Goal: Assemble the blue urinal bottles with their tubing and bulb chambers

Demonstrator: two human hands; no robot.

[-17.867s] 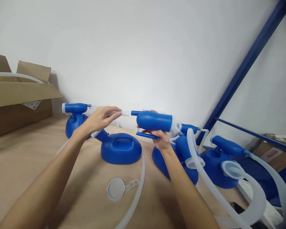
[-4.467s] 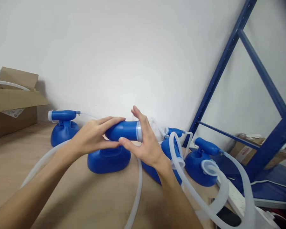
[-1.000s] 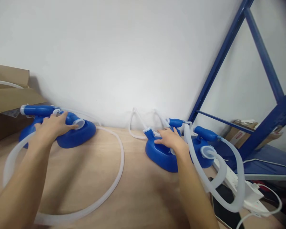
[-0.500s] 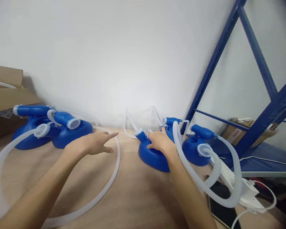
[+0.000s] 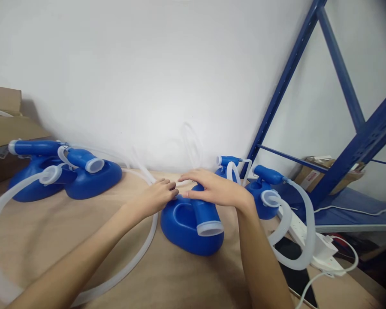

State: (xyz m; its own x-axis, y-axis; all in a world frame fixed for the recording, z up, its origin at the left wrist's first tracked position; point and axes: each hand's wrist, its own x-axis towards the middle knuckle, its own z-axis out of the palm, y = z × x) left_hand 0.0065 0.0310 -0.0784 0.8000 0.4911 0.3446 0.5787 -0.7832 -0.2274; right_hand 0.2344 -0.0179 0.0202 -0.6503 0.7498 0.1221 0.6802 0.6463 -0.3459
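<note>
A wooden table (image 5: 186,279) bears a blue container (image 5: 186,225) at its centre. The right hand (image 5: 215,189) lies flat on it, fingers spread. The left hand (image 5: 156,198), fingers curled together, touches its far-left edge.

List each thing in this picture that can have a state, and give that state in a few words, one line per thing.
left hand: fingers curled, touching the centre container's back edge.
right hand: flat, palm down on the centre container.
centre container: lying on the table, neck uncapped, no hose.
two left containers: side by side, hose joined.
corrugated hose: looped loose on the table.
right containers: hoses attached.
cardboard box: flaps open.
</note>
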